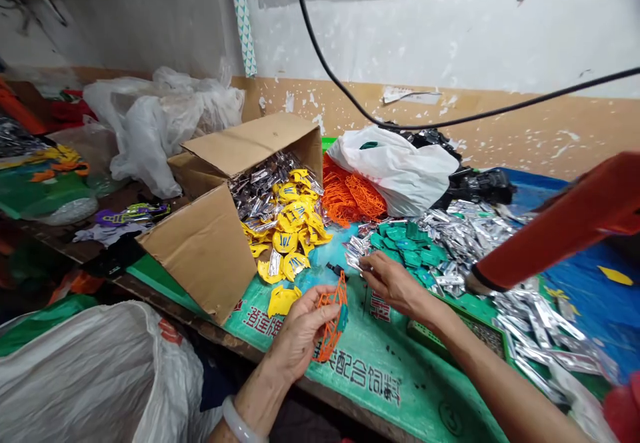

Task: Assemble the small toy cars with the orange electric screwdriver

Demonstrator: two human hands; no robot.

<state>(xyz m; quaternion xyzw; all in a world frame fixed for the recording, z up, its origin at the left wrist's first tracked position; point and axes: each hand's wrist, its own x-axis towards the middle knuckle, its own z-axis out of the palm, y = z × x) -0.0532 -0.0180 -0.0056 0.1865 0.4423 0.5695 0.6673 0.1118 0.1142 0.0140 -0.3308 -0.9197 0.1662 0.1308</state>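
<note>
My left hand [303, 330] is closed on an orange lattice piece [331, 330] with a green part [343, 318] against it, above the green sheet's edge. My right hand [393, 282] reaches over the green sheet, its fingertips at a pile of silver packets [356, 250]; whether they grip one is hard to tell. A small black piece [335, 268] lies between the hands. Beside my right hand are stacked green pieces [407, 243]. Yellow pieces [295, 220] spill from an open cardboard box [205, 250], and one yellow piece [283, 300] lies near my left hand.
Orange lattice pieces [350, 193] lie by a white bag [400, 163] at the back. A green tray [440, 343] sits under my right forearm. A co-worker's red sleeve [560, 223] enters from the right. A large white sack [95, 376] stands lower left. A black cable [345, 90] hangs overhead.
</note>
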